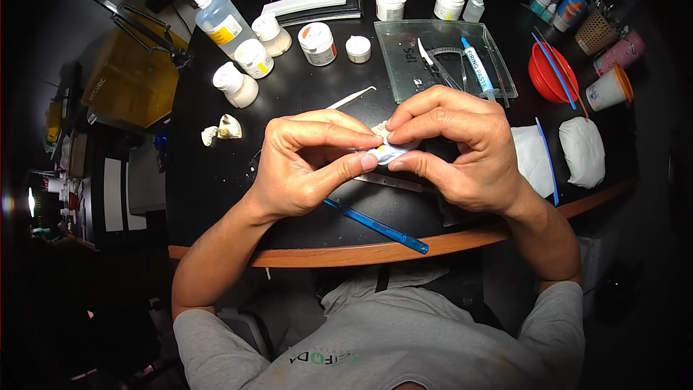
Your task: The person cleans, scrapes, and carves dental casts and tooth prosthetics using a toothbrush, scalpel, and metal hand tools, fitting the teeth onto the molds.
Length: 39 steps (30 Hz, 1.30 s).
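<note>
Both hands meet over the middle of the black bench. My left hand (303, 155) pinches the left side of a small dental model (390, 153), its thumb and fingertips pressed on it. From the other side, my right hand (462, 141) grips the same piece between thumb and fingers. The piece has a cream upper part and a shiny bluish-white lower part; fingertips cover much of it. Beneath the hands lies a flat metal strip, partly hidden. Closer to the bench edge is a translucent blue handle (382, 230), its far end under my left hand.
Two plaster model pieces (229, 127) lie at left, below several jars (317, 43) and a bottle (222, 23). A glass slab (404, 36) carries tweezers and a firing paste syringe (478, 66). At right are a red bowl (552, 76), a white tissue (530, 155) and a white bundle (582, 152).
</note>
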Available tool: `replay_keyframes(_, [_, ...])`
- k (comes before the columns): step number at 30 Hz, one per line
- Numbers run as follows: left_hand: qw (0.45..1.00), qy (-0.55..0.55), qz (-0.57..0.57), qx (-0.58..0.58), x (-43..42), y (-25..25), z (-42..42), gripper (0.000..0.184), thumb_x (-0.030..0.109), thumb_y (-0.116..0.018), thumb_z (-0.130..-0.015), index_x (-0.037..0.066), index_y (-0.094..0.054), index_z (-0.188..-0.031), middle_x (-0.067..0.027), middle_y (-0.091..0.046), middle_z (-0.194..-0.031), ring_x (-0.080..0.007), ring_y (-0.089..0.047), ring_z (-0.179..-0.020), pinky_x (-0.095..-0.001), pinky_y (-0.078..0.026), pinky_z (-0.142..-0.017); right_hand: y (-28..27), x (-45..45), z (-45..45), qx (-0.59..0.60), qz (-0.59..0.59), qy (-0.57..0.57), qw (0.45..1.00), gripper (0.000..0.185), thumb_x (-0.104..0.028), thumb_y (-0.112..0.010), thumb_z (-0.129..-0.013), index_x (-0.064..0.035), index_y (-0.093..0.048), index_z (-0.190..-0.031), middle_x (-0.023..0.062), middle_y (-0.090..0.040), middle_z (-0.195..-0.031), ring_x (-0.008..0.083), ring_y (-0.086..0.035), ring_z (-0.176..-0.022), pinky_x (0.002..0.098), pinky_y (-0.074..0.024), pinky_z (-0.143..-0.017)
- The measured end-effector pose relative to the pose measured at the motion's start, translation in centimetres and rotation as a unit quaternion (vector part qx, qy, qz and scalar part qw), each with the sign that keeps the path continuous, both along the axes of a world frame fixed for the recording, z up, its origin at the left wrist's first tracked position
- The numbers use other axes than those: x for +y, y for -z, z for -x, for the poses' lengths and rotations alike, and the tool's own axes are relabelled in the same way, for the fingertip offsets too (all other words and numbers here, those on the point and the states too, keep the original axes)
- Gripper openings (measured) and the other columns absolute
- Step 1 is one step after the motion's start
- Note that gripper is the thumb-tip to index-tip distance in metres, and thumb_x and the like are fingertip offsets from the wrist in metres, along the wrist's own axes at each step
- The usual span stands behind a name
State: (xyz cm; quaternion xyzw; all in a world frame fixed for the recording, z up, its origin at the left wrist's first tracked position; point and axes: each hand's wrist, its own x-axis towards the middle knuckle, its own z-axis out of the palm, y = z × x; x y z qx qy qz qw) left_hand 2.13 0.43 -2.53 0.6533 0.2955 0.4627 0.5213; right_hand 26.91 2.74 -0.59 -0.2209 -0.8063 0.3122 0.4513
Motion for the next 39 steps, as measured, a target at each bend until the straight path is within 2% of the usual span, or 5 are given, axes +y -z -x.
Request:
replay_keyframes(7, [0.983,0.025,0.117,-0.142,-0.1,0.6,-0.8,0.029,-0.010,-0.078,-0.091,-0.011,-0.068,-0.118,-0.0184,-0.073,-0.113,-0.0192,-0.075,-0.104,-0.0300,-0.065,-0.087,-0.2,-0.1,0.0,0.007,-0.025,0.019,0.999,0.021,0.000,-0.091,-0.075,-0.0018,-0.077,-0.090,0.0116,-0.076,-0.097,0.0195,-0.074,-0.085,0.0304,-0.0574,-0.073])
replay_keyframes(8, [0.986,0.029,0.122,-0.108,0.0,0.5,-0.5,0.028,-0.006,-0.077,-0.092,-0.010,-0.067,-0.118,-0.0209,-0.072,-0.117,-0.0236,-0.073,-0.111,-0.0340,-0.062,-0.097,-0.1,-0.2,0.2,0.016,-0.027,0.026,0.999,0.022,-0.001,-0.091,-0.074,-0.0018,-0.077,-0.090,0.0117,-0.076,-0.096,0.0193,-0.074,-0.085,0.0305,-0.0572,-0.073])
replay_keyframes(15, [0.994,-0.025,0.087,-0.058,-0.7,-0.3,-1.0,0.037,-0.007,-0.078,-0.092,-0.008,-0.070,-0.128,-0.0172,-0.074,-0.117,-0.0223,-0.074,-0.109,-0.0345,-0.061,-0.100,-0.3,-0.7,0.7,0.043,0.061,0.029,0.997,0.013,0.000,-0.083,-0.080,-0.0005,-0.077,-0.092,0.0108,-0.075,-0.091,0.0160,-0.072,-0.079,0.0277,-0.0535,-0.068])
replay_keyframes(23, [0.999,-0.029,0.028,-0.002,-0.8,-0.3,-1.3,0.041,-0.007,-0.079,-0.089,-0.006,-0.072,-0.130,-0.0148,-0.074,-0.113,-0.0184,-0.073,-0.103,-0.0312,-0.061,-0.094,0.4,-0.5,0.7,0.016,0.069,0.032,0.997,0.009,0.000,-0.080,-0.082,-0.0008,-0.078,-0.090,0.0088,-0.076,-0.085,0.0135,-0.070,-0.072,0.0261,-0.0518,-0.067])
replay_keyframes(39, [0.999,-0.046,0.025,-0.001,-1.0,-0.4,-1.4,0.041,-0.006,-0.080,-0.089,-0.005,-0.072,-0.129,-0.0139,-0.074,-0.111,-0.0171,-0.073,-0.102,-0.0292,-0.061,-0.090,0.7,-0.6,0.4,0.044,0.146,0.005,0.988,0.010,0.004,-0.080,-0.085,0.0007,-0.079,-0.094,0.0108,-0.078,-0.094,0.0139,-0.072,-0.083,0.0269,-0.0566,-0.076])
